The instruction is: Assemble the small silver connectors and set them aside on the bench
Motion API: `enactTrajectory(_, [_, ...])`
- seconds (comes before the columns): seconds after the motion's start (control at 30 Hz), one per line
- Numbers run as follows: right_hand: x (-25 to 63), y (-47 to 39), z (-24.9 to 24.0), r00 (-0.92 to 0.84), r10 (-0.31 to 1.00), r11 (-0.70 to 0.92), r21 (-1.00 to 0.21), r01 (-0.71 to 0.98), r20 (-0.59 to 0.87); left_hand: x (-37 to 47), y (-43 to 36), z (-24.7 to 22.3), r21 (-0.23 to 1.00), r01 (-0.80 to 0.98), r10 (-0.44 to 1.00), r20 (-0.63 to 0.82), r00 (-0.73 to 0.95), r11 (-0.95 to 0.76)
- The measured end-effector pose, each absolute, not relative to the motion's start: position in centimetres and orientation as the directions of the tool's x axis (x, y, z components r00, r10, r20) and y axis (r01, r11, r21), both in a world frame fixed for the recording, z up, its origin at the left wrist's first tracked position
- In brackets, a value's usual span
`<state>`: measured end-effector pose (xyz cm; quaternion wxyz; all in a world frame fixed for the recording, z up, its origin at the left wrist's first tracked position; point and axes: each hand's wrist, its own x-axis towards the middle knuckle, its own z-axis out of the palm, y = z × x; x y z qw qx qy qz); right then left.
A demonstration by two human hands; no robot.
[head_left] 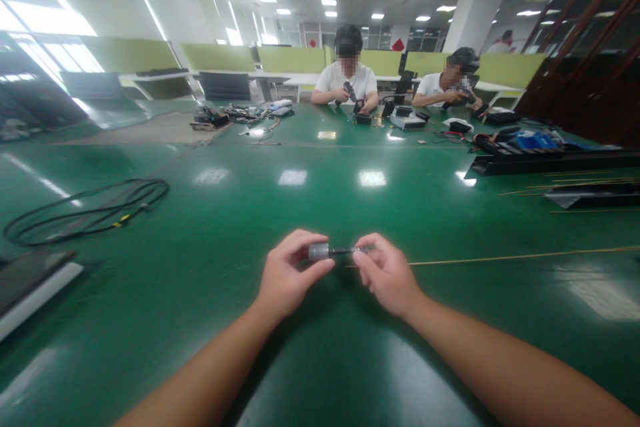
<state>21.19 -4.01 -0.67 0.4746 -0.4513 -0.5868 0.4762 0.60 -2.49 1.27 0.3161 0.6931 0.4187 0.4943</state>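
Observation:
My left hand [291,271] grips a short grey cylinder [319,252], perhaps a small motor, between thumb and fingers. From its right end a thin dark rod or lead [342,251] runs sideways to my right hand [384,271]. The fingertips of that hand pinch the far end, where a small metallic bit shows; its exact form is too small to tell. Both hands are held above the green tabletop [300,207], with the piece level between them.
A thin yellowish stick [500,257] lies right of my hands. A coiled black cable [90,210] and a dark flat device [35,287] are at left. Black metal channels [555,163] lie at right. Two people sit opposite, near electronic parts [407,119] and a parts pile [240,113].

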Motion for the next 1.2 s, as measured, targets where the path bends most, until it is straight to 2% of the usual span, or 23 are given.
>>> enactTrajectory(0.53, [21.2, -3.9, -0.5, -0.103, 0.987, 0.128, -0.991, 0.045, 0.123, 0.6, -2.4, 1.6, 0.896, 0.205, 0.919, 0.384, 0.090, -0.394])
enactTrajectory(0.73, [21.2, -3.8, -0.7, -0.097, 0.986, 0.132, -0.991, -0.031, 0.134, 0.7, -1.9, 1.3, 0.979, 0.086, 0.980, 0.189, -0.061, -0.184])
enactTrajectory(0.83, [21.2, -3.8, -0.8, -0.095, 0.985, 0.138, -0.989, -0.044, 0.142, 0.8, -1.3, 0.9, 0.990, -0.090, 0.985, 0.095, -0.142, -0.108])
enactTrajectory(1.0, [21.1, -3.8, -0.8, -0.114, 0.981, 0.154, -0.988, -0.028, 0.156, 0.5, -0.3, 0.8, 0.924, -0.375, 0.985, 0.006, -0.173, -0.072])
enactTrajectory(1.1, [21.1, -3.8, -0.8, -0.135, 0.977, 0.164, -0.986, -0.013, 0.164, 0.3, -0.2, 0.8, 0.918, -0.394, 0.980, -0.046, -0.192, -0.034])
enactTrajectory(1.2, [21.0, -3.8, -0.9, -0.154, 0.972, 0.174, -0.985, -0.016, 0.175, 0.2, -0.4, 0.7, 0.942, -0.335, 0.980, -0.081, -0.183, 0.016])
